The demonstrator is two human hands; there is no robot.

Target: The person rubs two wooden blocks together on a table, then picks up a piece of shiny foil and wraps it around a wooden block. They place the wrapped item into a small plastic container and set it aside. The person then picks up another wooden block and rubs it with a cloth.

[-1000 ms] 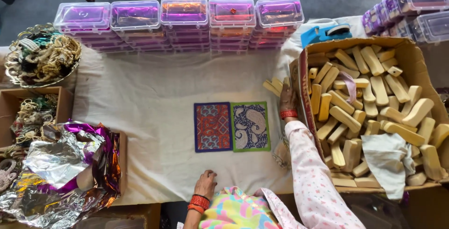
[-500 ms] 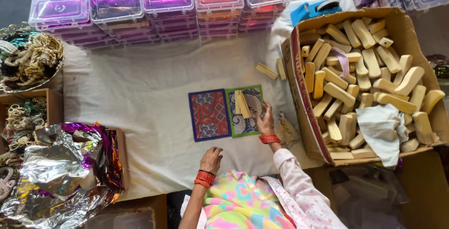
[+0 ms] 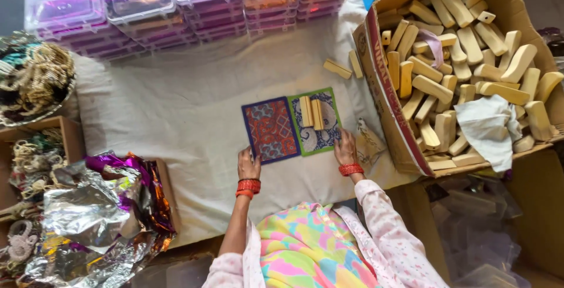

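Cream cloth (image 3: 176,111) covers our worktable, and at its right edge a big cardboard box (image 3: 382,88) heaped with pale wooden blocks sits close — handy, we judge, for reaching. Stacked clear plastic boxes with purple lids (image 3: 147,6) line the far edge. In the middle lie a red-and-blue patterned card (image 3: 270,130) and a green-bordered patterned card (image 3: 320,138), side by side and touching, with two wooden blocks (image 3: 311,113) on the green one. Our left hand (image 3: 249,164) rests flat at the red card's near corner, our right hand (image 3: 345,148) at the green card's corner — both open, gripping nothing, seemingly steadying the cards.
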